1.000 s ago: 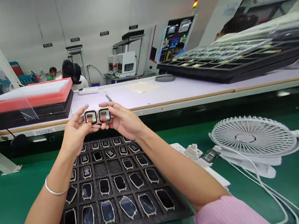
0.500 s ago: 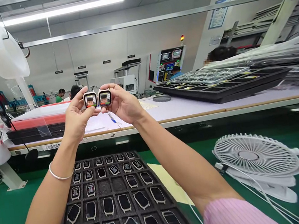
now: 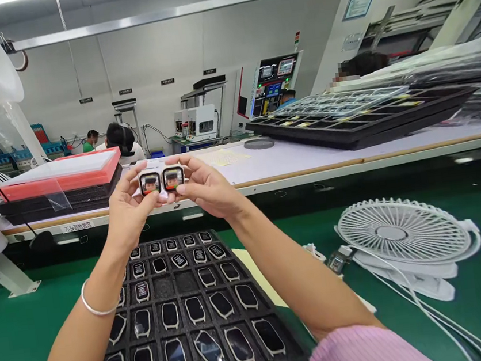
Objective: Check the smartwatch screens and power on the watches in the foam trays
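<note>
Your green bench [image 3: 12, 351] looks hard, and so does the white shelf [image 3: 259, 168] running behind it, so I wouldn't let anything knock that front edge. Can't tell from this angle how near your knuckles are to it, so go easy on leaning forward. The black foam tray [image 3: 186, 282] is right under your arms, loaded with other watches [image 3: 195, 310] lying screen up, mostly dark. I'd hold both forearms [image 3: 291, 264] well up so you don't brush them. The white fan [image 3: 389, 233] is off to your right, well apart, no bother.

Your hands are up side by side around the tray's far end, each pinched on its own piece: left hand [image 3: 129, 212] on the left watch [image 3: 150, 184], right hand [image 3: 209, 187] on the right watch [image 3: 173, 178]. They're just beside each other, both screens lit and facing you; can't tell if the cases touch. Same height and same tilt on both imo, so glare hits them evenly.

Smallest fix: your left thumb [image 3: 150, 201] laps its screen's bottom corner, and your right thumb [image 3: 190, 191] sits by a lower corner too. Slide both onto the rims, light squeeze.
</note>
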Action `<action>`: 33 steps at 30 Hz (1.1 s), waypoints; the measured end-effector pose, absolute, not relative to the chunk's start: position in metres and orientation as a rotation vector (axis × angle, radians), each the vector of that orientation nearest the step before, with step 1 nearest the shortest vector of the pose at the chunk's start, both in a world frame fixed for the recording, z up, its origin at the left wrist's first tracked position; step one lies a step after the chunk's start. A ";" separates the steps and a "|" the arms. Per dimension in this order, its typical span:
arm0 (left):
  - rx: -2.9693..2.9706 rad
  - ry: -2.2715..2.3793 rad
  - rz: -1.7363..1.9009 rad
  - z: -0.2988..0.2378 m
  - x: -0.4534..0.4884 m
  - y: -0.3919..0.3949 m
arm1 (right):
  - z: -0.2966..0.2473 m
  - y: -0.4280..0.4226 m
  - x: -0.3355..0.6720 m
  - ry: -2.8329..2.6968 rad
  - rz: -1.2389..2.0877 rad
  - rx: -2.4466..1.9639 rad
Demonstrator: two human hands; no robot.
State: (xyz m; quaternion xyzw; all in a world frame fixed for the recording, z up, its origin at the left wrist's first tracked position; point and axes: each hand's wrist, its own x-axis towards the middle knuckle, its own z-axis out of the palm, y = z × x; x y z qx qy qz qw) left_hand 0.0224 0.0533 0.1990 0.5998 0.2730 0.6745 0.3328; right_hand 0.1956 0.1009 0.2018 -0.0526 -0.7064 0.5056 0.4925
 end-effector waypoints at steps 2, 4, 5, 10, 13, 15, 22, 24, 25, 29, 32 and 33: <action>1.499 0.776 1.698 0.174 0.021 0.048 | 0.172 0.099 0.195 -1.677 1.305 -0.175; 1.436 0.838 1.620 0.147 0.017 0.045 | 0.140 0.097 0.193 -1.625 1.385 -0.237; 1.407 0.865 1.580 0.133 0.015 0.043 | 0.124 0.096 0.192 -1.595 1.426 -0.269; 1.267 1.005 1.437 0.077 0.007 0.042 | 0.058 0.095 0.186 -1.446 1.617 -0.369; 1.199 1.070 1.411 0.054 0.005 0.042 | 0.035 0.095 0.183 -1.396 1.707 -0.439; 1.165 1.106 1.408 0.044 0.005 0.043 | 0.025 0.096 0.182 -1.390 1.741 -0.476; 1.138 1.132 1.372 0.027 0.003 0.041 | 0.009 0.095 0.181 -1.396 1.771 -0.463; 1.124 1.120 1.370 0.023 0.002 0.039 | 0.005 0.094 0.181 -1.386 1.773 -0.466; 1.117 1.117 1.370 0.022 0.002 0.038 | 0.003 0.093 0.181 -1.381 1.775 -0.472; 1.099 1.127 1.351 0.018 0.002 0.035 | -0.001 0.092 0.181 -1.355 1.804 -0.493; 1.089 1.147 1.325 0.017 0.003 0.035 | -0.002 0.092 0.180 -1.353 1.787 -0.537; 1.087 1.153 1.320 0.017 0.003 0.035 | -0.003 0.092 0.180 -1.354 1.775 -0.558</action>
